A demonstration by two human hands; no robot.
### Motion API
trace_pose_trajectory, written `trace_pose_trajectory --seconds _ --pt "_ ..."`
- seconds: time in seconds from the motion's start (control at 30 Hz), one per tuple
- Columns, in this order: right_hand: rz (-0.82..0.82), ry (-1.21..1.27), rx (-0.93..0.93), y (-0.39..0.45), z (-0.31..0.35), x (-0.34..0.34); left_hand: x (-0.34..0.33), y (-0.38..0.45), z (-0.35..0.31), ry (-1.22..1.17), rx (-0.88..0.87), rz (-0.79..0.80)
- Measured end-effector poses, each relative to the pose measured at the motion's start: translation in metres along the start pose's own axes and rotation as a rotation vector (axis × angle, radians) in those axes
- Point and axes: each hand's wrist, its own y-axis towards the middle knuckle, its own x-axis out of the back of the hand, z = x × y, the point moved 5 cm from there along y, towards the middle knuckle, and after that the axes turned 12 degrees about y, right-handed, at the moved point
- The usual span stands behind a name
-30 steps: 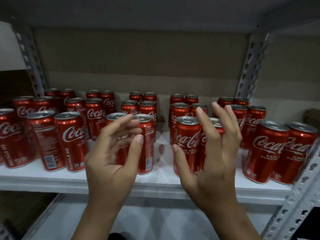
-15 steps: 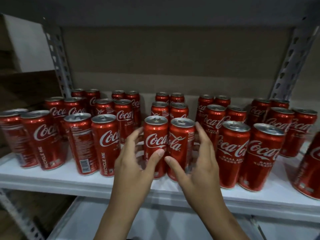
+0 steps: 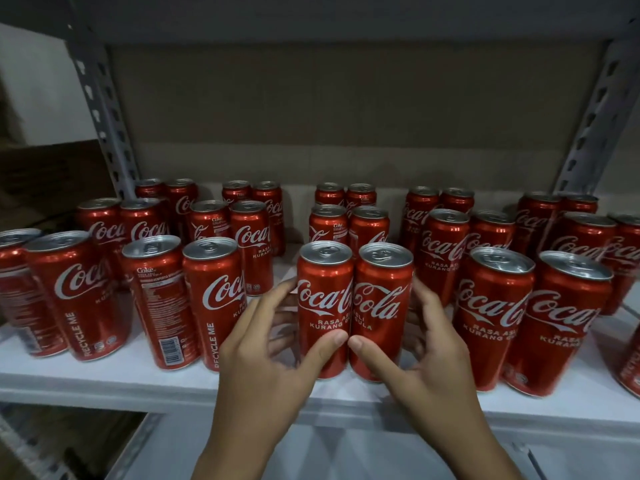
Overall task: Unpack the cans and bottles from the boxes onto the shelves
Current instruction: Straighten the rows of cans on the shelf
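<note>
Head view: left hand (image 3: pixel 266 355) curled round the left can (image 3: pixel 323 306), right hand (image 3: pixel 429 355) round the right can (image 3: pixel 381 306), thumbs nearly touching in front. A second ago open and apart, now closed on the centre pair at the near edge of the white shelf (image 3: pixel 104 379). Probably squaring them up among the other cans (image 3: pixel 214 303), left, right and far behind.

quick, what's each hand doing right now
Left hand: curled round the left front can.
Right hand: curled round the right front can.
</note>
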Motion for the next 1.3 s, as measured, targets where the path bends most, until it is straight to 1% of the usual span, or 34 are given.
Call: trace_pose_trajectory --seconds 0.07,0.23,0.47,0.67,0.77,0.83,0.97,1.3 --pt "0.005 0.035 -0.025 0.000 -0.003 0.000 0.001 0.001 0.002 -0.001 -0.012 -0.012" --pt "0.074 0.200 -0.093 -0.003 -0.001 0.000 -0.001 -0.001 0.010 -0.110 0.022 0.059" --pt "0.070 0.069 -0.098 -0.001 -0.008 0.000 0.001 -0.004 0.011 -0.058 0.018 0.039" --pt "0.145 0.173 -0.136 -0.002 -0.004 -0.002 0.000 -0.003 0.016 -0.085 0.061 0.095" --pt "0.158 0.173 -0.141 -0.003 -0.004 -0.002 -0.001 -0.003 0.016 -0.093 0.066 0.101" --pt "0.140 0.141 -0.131 -0.003 -0.006 -0.003 -0.001 -0.003 0.016 -0.105 0.073 0.114" --pt "0.032 0.048 -0.084 -0.002 -0.009 0.002 -0.001 -0.004 0.017 -0.117 0.092 0.128" --pt "0.084 0.066 -0.079 -0.004 -0.006 0.000 0.000 -0.007 0.015 -0.088 0.105 0.137"
